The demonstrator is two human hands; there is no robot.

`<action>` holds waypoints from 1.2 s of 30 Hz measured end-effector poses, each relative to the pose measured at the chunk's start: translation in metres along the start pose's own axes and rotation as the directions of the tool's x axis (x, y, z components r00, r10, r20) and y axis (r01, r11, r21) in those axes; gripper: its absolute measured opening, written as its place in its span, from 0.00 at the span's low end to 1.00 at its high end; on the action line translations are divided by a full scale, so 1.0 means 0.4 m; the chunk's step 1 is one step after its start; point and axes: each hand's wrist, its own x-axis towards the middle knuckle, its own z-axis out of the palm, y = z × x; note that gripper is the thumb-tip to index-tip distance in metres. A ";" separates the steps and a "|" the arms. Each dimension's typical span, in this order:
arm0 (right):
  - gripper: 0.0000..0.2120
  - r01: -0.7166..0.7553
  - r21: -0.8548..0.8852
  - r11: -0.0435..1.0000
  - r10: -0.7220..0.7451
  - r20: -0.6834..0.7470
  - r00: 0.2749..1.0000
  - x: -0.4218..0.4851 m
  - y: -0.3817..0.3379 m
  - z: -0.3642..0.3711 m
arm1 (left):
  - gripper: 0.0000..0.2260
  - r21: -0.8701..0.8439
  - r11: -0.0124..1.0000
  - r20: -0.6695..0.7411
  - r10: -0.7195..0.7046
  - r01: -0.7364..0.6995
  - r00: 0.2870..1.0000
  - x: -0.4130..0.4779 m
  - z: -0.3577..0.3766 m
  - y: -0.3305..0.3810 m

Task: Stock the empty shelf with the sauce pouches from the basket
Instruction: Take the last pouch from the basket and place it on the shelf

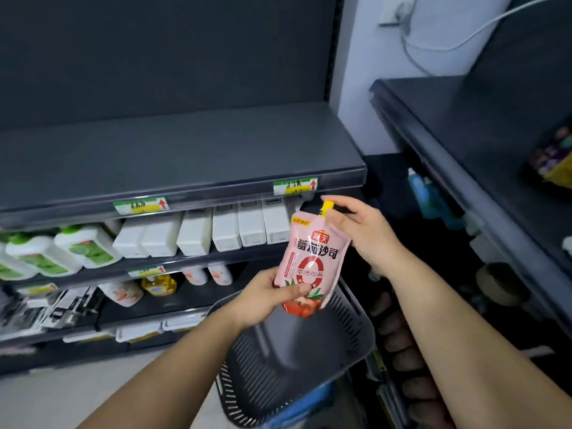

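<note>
Now both hands clamp one pink tomato sauce pouch [309, 261] above the grey basket [297, 360]: left hand [272, 295] grips its bottom, right hand [356, 227] its yellow-capped top, near the empty shelf [185, 156].

Dim, cool light overall; the white wall [365, 75] at upper right is brightest; wide-angle bending curves the shelf edge [185, 193]; lower shelves and the right side sit in soft, blurred shadow.

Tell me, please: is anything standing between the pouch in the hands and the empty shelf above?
Nothing visible does. The sauce pouch is held by both the left hand and right hand just below the empty shelf, whose surface is bare.
</note>
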 end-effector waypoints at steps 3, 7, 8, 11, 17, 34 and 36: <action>0.18 -0.106 0.204 0.973 0.104 0.023 0.994 -0.046 -0.013 -0.007 | 0.10 -0.092 0.995 0.038 0.048 -0.044 0.998 0.006 0.045 0.057; 0.26 -0.222 0.194 0.956 0.217 0.047 0.975 -0.125 -0.004 0.005 | 0.23 -0.153 0.982 0.059 0.121 -0.111 0.991 0.019 0.102 0.122; 0.24 -0.216 0.188 0.958 0.219 0.008 0.976 -0.144 -0.010 0.003 | 0.23 -0.139 0.982 0.082 0.142 -0.129 0.986 0.022 0.117 0.131; 0.19 -0.177 0.175 0.968 0.196 -0.095 0.976 -0.201 -0.043 -0.019 | 0.25 -0.072 0.980 0.151 0.196 -0.187 0.969 0.029 0.161 0.154; 0.16 -0.162 0.166 0.973 0.193 -0.191 0.963 -0.368 -0.093 -0.101 | 0.26 -0.043 0.959 0.237 0.284 -0.282 0.929 0.013 0.296 0.186; 0.28 0.010 -0.169 0.986 -0.118 -0.644 0.755 -1.249 -0.269 -0.320 | 0.24 0.000 0.889 0.725 0.316 -0.458 0.612 -0.368 1.017 0.177; 0.30 -0.024 -0.192 0.981 -0.116 -0.682 0.722 -1.387 -0.276 -0.324 | 0.21 0.011 0.875 0.761 0.307 -0.484 0.571 -0.444 1.103 0.136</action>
